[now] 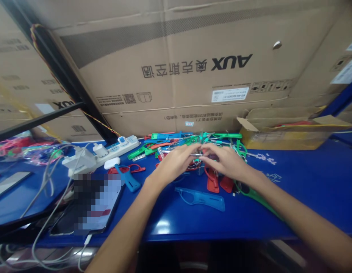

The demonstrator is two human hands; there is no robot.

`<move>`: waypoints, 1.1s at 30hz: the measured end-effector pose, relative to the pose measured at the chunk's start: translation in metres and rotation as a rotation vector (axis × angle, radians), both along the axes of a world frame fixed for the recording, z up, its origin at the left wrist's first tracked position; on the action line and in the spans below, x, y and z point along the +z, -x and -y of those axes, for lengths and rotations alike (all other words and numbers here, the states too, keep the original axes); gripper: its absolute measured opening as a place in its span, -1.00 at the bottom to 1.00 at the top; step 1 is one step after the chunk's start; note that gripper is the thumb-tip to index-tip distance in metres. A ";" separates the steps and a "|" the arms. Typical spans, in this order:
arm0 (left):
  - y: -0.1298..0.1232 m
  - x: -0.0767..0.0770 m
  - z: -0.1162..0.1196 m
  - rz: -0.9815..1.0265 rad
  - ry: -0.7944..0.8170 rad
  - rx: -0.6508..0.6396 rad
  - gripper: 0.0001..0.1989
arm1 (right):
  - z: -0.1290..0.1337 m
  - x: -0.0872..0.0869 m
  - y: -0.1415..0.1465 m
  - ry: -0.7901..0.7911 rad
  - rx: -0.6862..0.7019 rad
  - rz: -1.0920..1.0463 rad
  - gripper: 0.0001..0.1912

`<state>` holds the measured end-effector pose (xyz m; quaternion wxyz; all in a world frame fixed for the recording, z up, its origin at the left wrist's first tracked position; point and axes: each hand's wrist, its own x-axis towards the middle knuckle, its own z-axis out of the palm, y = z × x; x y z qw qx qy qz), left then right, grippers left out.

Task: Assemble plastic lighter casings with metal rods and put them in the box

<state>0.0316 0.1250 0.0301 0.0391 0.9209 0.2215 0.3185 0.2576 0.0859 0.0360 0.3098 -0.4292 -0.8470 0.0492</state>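
My left hand [176,162] and my right hand [222,161] meet above a pile of coloured plastic lighter casings [167,142]. Between their fingertips is a thin metal rod [196,154], gripped by the left fingers; its right end touches the right fingertips. The right fingers are pinched around something small, partly hidden and blurred. Just below the hands lie red casings [212,182]. A blue casing [204,199] rests flat nearer the table's front edge, and a green casing [259,197] lies partly under my right forearm.
A power strip [119,148] with chargers and a white earphone case [111,163] are at left. A tablet [99,204] with a cable lies at front left. An open cardboard box [283,138] stands at back right. Large cardboard [178,91] rises behind the blue table [164,223].
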 end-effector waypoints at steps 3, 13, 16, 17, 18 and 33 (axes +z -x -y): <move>-0.001 0.000 0.003 -0.004 0.035 0.026 -0.60 | -0.002 0.005 -0.007 0.005 0.005 0.003 -0.76; 0.001 0.008 0.005 0.040 0.047 0.042 -0.72 | -0.008 0.016 -0.027 0.143 0.030 0.072 -0.59; 0.004 0.017 0.007 0.030 0.088 0.097 -0.75 | -0.003 0.025 -0.026 0.190 0.053 0.050 -0.62; 0.007 0.021 0.011 0.017 0.098 0.117 -0.76 | 0.004 0.029 -0.024 0.201 0.054 0.035 -0.65; 0.010 0.023 0.018 0.005 0.106 0.138 -0.77 | 0.014 0.033 -0.020 0.207 0.049 0.023 -0.68; 0.063 -0.034 0.111 -0.046 0.225 0.220 -0.72 | 0.121 -0.063 0.035 0.042 -0.239 -0.107 -0.82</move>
